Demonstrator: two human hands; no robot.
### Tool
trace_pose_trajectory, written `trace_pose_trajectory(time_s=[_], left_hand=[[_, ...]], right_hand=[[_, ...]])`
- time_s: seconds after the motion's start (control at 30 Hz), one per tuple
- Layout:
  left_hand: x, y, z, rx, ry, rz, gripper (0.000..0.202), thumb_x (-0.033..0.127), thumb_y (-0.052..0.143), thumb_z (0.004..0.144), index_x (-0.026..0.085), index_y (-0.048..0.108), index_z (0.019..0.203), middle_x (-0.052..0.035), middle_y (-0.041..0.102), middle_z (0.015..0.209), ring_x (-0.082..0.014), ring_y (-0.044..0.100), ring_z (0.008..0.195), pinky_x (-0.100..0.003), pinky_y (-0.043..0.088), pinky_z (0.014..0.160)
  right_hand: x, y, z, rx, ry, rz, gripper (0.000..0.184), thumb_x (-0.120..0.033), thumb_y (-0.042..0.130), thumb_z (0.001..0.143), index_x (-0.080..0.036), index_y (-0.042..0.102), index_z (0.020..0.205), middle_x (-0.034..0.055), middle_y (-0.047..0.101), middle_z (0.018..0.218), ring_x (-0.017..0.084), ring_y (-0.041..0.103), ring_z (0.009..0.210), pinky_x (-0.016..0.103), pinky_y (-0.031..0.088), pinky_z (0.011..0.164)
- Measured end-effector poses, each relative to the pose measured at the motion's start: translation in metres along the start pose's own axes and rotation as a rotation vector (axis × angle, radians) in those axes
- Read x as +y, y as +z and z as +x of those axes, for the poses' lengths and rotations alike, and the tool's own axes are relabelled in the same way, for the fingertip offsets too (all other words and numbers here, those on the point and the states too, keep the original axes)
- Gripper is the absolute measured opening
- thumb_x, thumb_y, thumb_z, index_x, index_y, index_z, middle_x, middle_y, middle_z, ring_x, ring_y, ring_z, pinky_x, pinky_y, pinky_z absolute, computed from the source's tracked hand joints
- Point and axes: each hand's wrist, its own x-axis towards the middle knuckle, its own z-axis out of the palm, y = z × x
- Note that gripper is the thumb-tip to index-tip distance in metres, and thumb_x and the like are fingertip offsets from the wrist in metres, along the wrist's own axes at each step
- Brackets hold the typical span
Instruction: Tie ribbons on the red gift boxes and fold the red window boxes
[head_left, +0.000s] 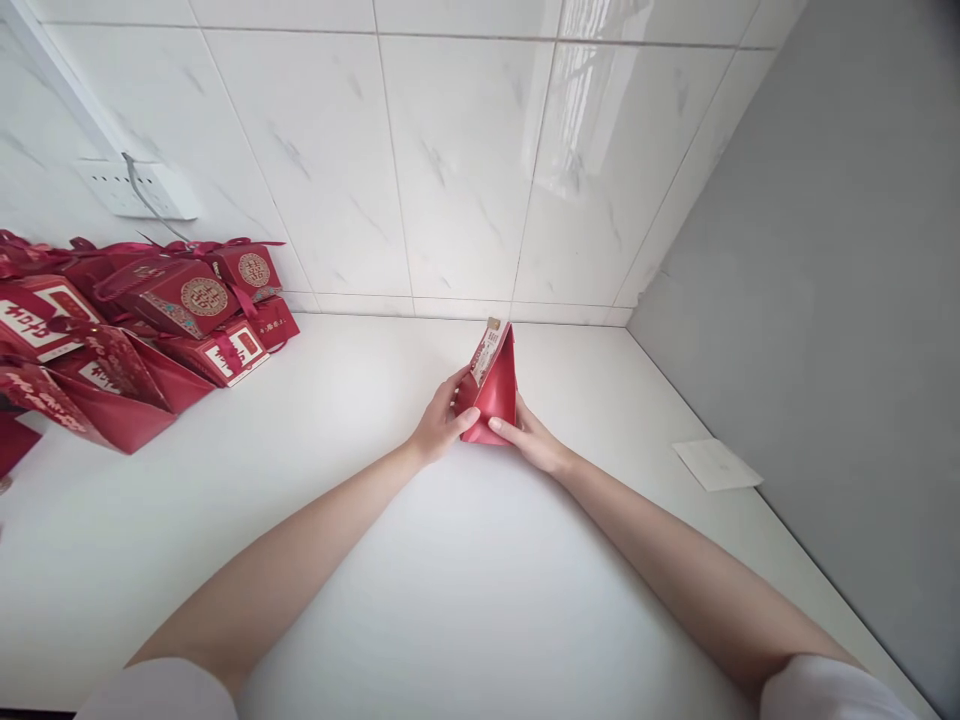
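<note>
Between my two hands is a red paper gift box [496, 395], tapering to a point at its far end, with a pale printed strip along its left edge. My left hand [444, 418] grips its left side, thumb lying on the near red panel. On the opposite side my right hand [531, 435] holds the box, its thumb pressed on the same panel near the bottom. The fingers behind the box are partly hidden. A small tan piece [493, 323] shows at the top of the strip.
Several red gift boxes with ribbons [204, 300] are piled at the left by the tiled wall [465, 170]. A socket panel [139, 188] with a grey cable is above them. A white paper [718, 465] lies at the right, beside the grey panel [825, 280].
</note>
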Motion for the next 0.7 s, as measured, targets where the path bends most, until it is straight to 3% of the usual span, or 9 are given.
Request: trace_pose_trajectory(time_s=[0.23, 0.7], left_hand=[[0.003, -0.004, 0.001, -0.116, 0.006, -0.011, 0.084, 0.069, 0.056, 0.084, 0.027, 0.033, 0.153, -0.0146, 0.044, 0.150, -0.0353, 0.048, 0.132, -0.051, 0.044, 0.103], [-0.002, -0.006, 0.002, -0.135, 0.042, 0.047, 0.082, 0.070, 0.050, 0.087, 0.028, 0.032, 0.155, -0.0142, 0.041, 0.153, -0.0358, 0.045, 0.135, -0.053, 0.042, 0.108]], right_hand=[[0.005, -0.011, -0.004, -0.039, -0.006, 0.002, 0.088, -0.057, 0.063, 0.091, -0.039, 0.012, 0.160, 0.0013, 0.026, 0.166, 0.027, 0.031, 0.151, 0.051, 0.034, 0.122], [0.006, -0.011, -0.004, -0.018, 0.024, -0.005, 0.087, -0.055, 0.063, 0.092, -0.039, 0.013, 0.161, 0.0012, 0.029, 0.165, 0.028, 0.037, 0.147, 0.053, 0.033, 0.122]])
